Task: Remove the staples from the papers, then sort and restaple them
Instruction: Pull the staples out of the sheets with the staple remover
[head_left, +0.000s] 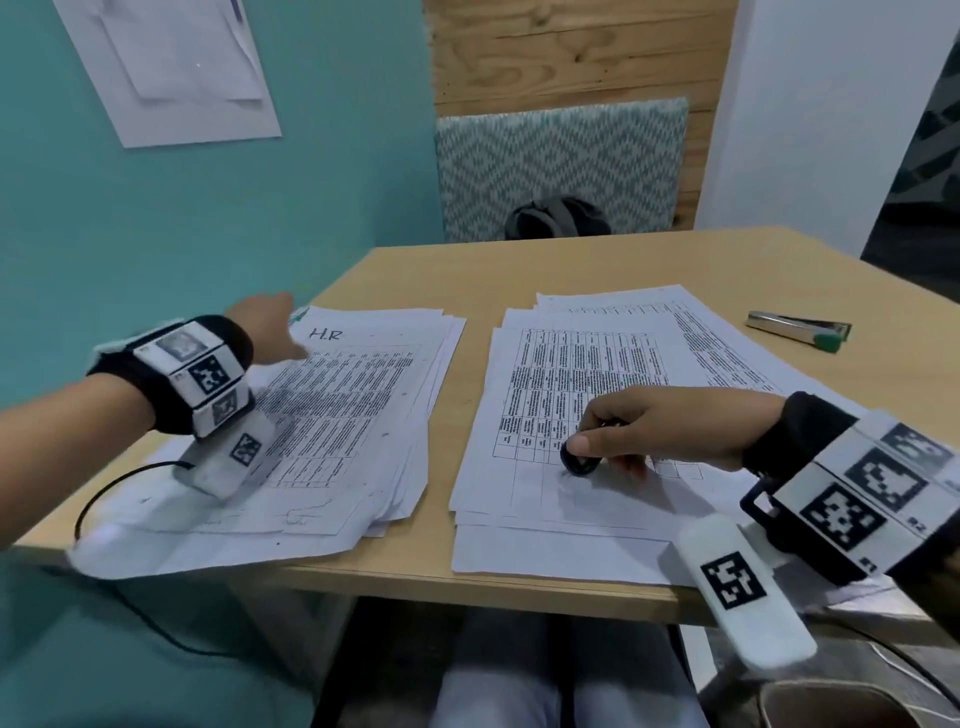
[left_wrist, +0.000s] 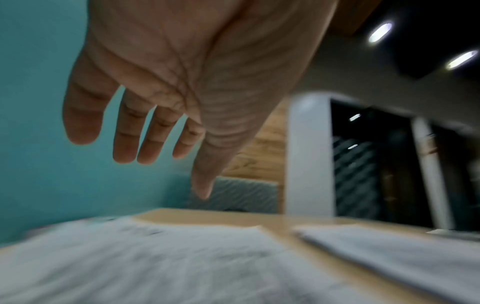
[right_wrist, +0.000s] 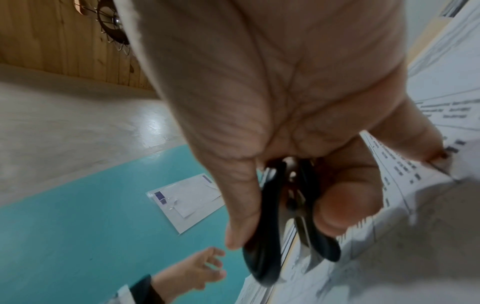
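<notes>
Head view: wooden table (head_left: 613, 265) (teal wall (head_left: 218, 218))

Two paper stacks (head_left: 332, 415) (head_left: 587, 415), one stapler (head_left: 797, 330), one staple remover (head_left: 579, 460).

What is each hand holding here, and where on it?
The right hand pinches a black staple remover by its two side grips. The left hand holds nothing.

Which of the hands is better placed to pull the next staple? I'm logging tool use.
Probably the right hand: it grips the black staple remover over the right paper stack. The left hand hangs open, toolless, above the left stack.
</notes>
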